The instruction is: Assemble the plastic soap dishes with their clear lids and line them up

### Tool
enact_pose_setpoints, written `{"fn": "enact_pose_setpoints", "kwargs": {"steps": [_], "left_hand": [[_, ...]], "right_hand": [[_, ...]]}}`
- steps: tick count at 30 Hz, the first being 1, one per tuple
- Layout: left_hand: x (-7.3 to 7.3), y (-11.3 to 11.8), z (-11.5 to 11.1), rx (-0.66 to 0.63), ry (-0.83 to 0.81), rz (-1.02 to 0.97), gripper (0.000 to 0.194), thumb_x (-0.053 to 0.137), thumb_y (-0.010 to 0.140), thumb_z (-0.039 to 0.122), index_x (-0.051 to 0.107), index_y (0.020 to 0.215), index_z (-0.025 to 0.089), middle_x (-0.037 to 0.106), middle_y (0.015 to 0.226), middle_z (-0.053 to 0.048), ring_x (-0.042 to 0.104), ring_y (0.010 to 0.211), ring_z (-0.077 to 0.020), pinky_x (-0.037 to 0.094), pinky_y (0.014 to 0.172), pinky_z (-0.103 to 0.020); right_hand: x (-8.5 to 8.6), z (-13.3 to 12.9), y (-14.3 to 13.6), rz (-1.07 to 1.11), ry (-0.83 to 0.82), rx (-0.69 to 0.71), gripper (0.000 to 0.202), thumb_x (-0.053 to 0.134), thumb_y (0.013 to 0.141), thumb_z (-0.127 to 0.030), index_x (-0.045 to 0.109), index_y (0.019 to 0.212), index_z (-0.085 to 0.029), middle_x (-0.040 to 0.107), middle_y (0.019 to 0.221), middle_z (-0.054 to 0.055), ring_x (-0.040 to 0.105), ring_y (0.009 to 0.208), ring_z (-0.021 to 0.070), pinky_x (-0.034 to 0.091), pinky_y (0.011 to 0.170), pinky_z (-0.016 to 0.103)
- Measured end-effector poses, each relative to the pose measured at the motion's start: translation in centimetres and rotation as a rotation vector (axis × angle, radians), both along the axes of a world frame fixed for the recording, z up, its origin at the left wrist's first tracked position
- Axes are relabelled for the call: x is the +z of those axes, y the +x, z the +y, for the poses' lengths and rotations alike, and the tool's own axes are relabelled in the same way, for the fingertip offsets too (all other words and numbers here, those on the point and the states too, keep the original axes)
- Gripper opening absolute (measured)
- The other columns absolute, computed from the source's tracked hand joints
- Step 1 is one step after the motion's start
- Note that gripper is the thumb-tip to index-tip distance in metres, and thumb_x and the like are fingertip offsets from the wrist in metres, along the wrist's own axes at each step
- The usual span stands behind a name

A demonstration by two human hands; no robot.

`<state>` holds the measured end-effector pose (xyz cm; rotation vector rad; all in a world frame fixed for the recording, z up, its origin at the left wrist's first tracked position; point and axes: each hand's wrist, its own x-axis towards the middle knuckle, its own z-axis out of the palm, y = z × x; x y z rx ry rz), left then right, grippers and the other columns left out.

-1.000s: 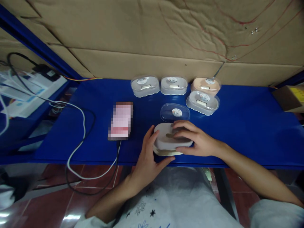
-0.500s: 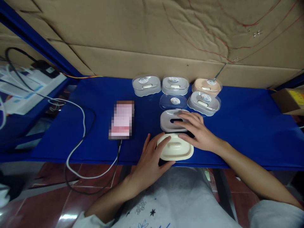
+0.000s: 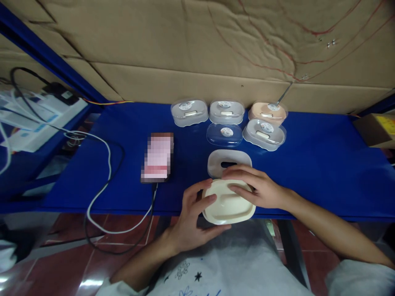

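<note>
A cream oval dish [image 3: 230, 211], which looks like a soap dish part with a raised ridge along its middle, is held between my two hands at the table's front edge. My left hand [image 3: 194, 213] grips its left end, fingertips on the top and far rim, another finger along the near side. My right hand [image 3: 256, 187] holds the far right rim, thumb on top and fingers along the far side. Just beyond lies a grey oval tray [image 3: 212, 162] with a dark slot in its centre, partly covered by my right fingers. Behind it rests a clear lid [image 3: 216, 135] with a round sticker.
Several lidded soap boxes stand at the back, among them a grey one [image 3: 189, 117] and a peach one [image 3: 257, 111]. A phone [image 3: 157, 158] with a cable lies at left. Beyond it are a power strip [image 3: 31, 135] and wires. A cardboard box [image 3: 375, 131] sits far right.
The cream dish has come up and nearer to me, and looks larger. My right hand has moved back from above the grey tray onto the dish's rim.
</note>
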<state>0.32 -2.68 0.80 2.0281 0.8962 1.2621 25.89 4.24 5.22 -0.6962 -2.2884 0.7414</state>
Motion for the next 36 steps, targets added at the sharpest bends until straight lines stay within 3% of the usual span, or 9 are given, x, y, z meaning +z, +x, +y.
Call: {"fn": "enact_pose_setpoints", "kwargs": {"steps": [3,6,8,11,15,20,24,32,36], "left_hand": [[0.1,0.6,-0.4,-0.011,-0.092,-0.113,0.106,0.091,0.081,0.027,0.027,0.162,0.052,0.018,0.17,-0.007,0.043,0.153,-0.0382,0.048,0.119,-0.062],[0.4,0.8,-0.7,-0.086,-0.397,-0.303,0.122,0.094,0.077,0.031,0.014,0.167,0.05,0.008,0.18,-0.008,0.039,0.156,-0.0414,0.044,0.122,-0.06],[0.7,0.7,-0.8,-0.2,-0.642,-0.411,0.116,0.091,0.08,0.032,0.017,0.168,0.047,0.027,0.177,-0.009,0.045,0.154,-0.04,0.043,0.122,-0.057],[0.9,0.4,-1.0,-0.336,-0.96,-0.498,0.077,0.083,0.089,0.036,0.05,0.158,0.033,0.063,0.154,-0.012,0.06,0.14,-0.0385,0.048,0.117,-0.054],[1.0,0.3,-0.6,-0.192,-1.182,-0.704,0.065,0.088,0.08,0.036,0.069,0.14,0.022,0.08,0.124,-0.012,0.07,0.127,-0.0395,0.052,0.113,-0.053],[2.3,0.3,0.8,0.105,-1.209,-1.064,0.065,0.084,0.081,0.026,0.066,0.143,0.02,0.084,0.114,-0.007,0.075,0.12,-0.0317,0.057,0.11,-0.042],[3.2,0.1,1.5,0.189,-1.232,-1.206,0.054,0.071,0.093,0.022,0.064,0.146,0.02,0.084,0.116,-0.006,0.078,0.112,-0.0252,0.062,0.102,-0.034],[2.8,0.2,1.2,0.014,-1.35,-1.21,0.043,0.063,0.102,0.034,0.067,0.142,0.018,0.083,0.12,-0.008,0.076,0.119,-0.0278,0.061,0.104,-0.041],[2.5,0.8,1.3,-0.085,-1.336,-1.191,0.047,0.062,0.103,0.04,0.065,0.146,0.021,0.08,0.128,-0.008,0.067,0.134,-0.0309,0.052,0.115,-0.048]], "right_hand": [[0.2,-0.2,-0.3,0.086,-0.038,-0.005,0.034,0.059,0.104,-0.012,0.066,0.134,-0.025,0.072,0.126,0.009,0.07,0.121,0.0202,0.062,0.102,0.038],[0.3,-0.4,-0.7,0.161,-0.027,-0.005,0.028,0.06,0.102,-0.008,0.069,0.126,-0.021,0.073,0.119,0.009,0.072,0.115,0.0188,0.062,0.099,0.034],[0.3,-0.5,-0.9,0.184,-0.006,-0.012,0.025,0.062,0.102,-0.007,0.07,0.123,-0.019,0.073,0.118,0.01,0.072,0.115,0.0186,0.061,0.099,0.033],[0.4,-0.5,-0.7,0.178,-0.023,-0.012,0.025,0.065,0.102,-0.013,0.068,0.126,-0.019,0.074,0.117,0.01,0.074,0.11,0.018,0.062,0.095,0.031],[0.9,0.3,0.8,0.079,-0.056,-0.02,0.034,0.058,0.108,-0.024,0.059,0.142,-0.02,0.077,0.119,0.009,0.075,0.107,0.0173,0.062,0.09,0.03],[1.4,1.6,2.3,-0.242,0.12,-0.025,0.033,0.065,0.105,-0.036,0.065,0.134,-0.022,0.077,0.126,0.01,0.073,0.117,0.0249,0.054,0.104,0.046],[0.7,2.0,2.5,-0.374,0.219,-0.022,0.037,0.068,0.103,-0.042,0.068,0.134,-0.021,0.076,0.128,0.011,0.071,0.123,0.0287,0.051,0.107,0.052],[0.7,1.8,2.5,-0.193,0.322,-0.306,0.022,0.068,0.103,-0.026,0.072,0.124,-0.021,0.08,0.109,0.009,0.075,0.096,0.0245,0.058,0.084,0.041],[1.0,0.6,0.8,-0.02,0.279,-0.21,0.022,0.072,0.101,-0.022,0.072,0.123,-0.02,0.08,0.104,0.008,0.074,0.09,0.0209,0.06,0.08,0.036]]}}
